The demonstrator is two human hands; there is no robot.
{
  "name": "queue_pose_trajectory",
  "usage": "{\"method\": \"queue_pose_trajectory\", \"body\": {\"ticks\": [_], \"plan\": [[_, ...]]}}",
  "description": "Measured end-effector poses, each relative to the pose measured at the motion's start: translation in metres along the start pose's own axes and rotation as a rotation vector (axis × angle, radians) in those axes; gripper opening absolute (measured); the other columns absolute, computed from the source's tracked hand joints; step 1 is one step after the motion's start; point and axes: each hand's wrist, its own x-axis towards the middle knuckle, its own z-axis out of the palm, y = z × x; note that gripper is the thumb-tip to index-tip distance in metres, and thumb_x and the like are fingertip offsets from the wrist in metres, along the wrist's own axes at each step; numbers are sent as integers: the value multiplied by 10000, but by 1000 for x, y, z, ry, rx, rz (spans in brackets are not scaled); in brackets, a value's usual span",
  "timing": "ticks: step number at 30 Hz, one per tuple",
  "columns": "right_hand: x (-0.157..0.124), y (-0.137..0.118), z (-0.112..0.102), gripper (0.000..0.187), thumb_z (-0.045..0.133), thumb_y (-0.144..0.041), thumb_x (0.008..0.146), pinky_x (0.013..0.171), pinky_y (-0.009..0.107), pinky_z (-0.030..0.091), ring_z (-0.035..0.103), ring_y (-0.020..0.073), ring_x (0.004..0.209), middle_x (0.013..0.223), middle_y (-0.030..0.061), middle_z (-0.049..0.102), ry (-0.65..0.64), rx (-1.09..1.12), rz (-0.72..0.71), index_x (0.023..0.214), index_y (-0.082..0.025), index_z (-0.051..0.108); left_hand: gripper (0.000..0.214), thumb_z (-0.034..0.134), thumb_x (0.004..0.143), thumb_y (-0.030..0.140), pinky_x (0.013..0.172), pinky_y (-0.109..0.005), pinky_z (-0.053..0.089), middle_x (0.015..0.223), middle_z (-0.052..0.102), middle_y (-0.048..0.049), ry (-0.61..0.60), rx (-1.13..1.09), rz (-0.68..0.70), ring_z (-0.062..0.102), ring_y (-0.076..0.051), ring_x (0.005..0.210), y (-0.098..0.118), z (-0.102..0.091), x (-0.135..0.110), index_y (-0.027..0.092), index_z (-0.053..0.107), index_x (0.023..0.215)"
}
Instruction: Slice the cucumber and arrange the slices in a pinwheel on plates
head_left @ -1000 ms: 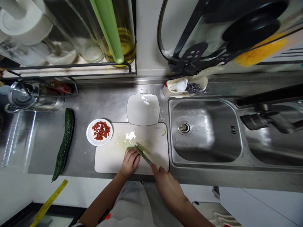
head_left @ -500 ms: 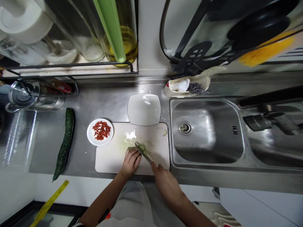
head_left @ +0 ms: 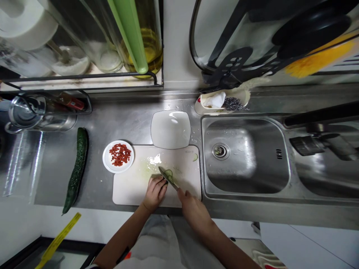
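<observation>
My right hand [head_left: 195,209] is closed around the handle of a kitchen knife [head_left: 168,178], its blade slanting up and left over the white cutting board [head_left: 127,189]. Curled fingers of my left hand [head_left: 155,192] press on a cucumber piece, mostly hidden beneath them, right beside the blade. Thin cucumber slices [head_left: 169,174] lie against the blade's right side. Another slice [head_left: 195,157] rests near the board's upper right corner. Wet, pale green smears mark the board's middle.
A whole cucumber [head_left: 76,170] lies on the counter at left. One white dish [head_left: 105,160] of red dried berries overlaps the board's upper left corner. Behind the board stands a white plate [head_left: 170,129]. To the right is a steel sink [head_left: 246,157] with a faucet [head_left: 316,140].
The knife and my right hand have shifted slightly up and left, and the slices beside the blade show more. My left hand stays in place.
</observation>
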Motion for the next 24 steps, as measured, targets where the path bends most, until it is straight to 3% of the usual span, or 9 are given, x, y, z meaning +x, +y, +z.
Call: {"method": "queue_pose_trajectory", "body": {"ticks": [13,24], "plan": [[7,10,18,491,297,-24,835,595,233,405,647,182,773,926,84,639,68,48,16,1235,-214,509,347,601,826,117,891,-399,503,1052,621,-104,-6,3,-15,588,-202,1015,1,-1,-1,177,563,1166],[-5,21,3,442,322,-45,860,579,221,393,649,172,771,941,83,623,92,-8,109,1240,-199,489,307,593,841,155,892,-400,499,1033,610,-101,13,37,-14,592,-199,998,2,-1,0,179,566,1146]]}}
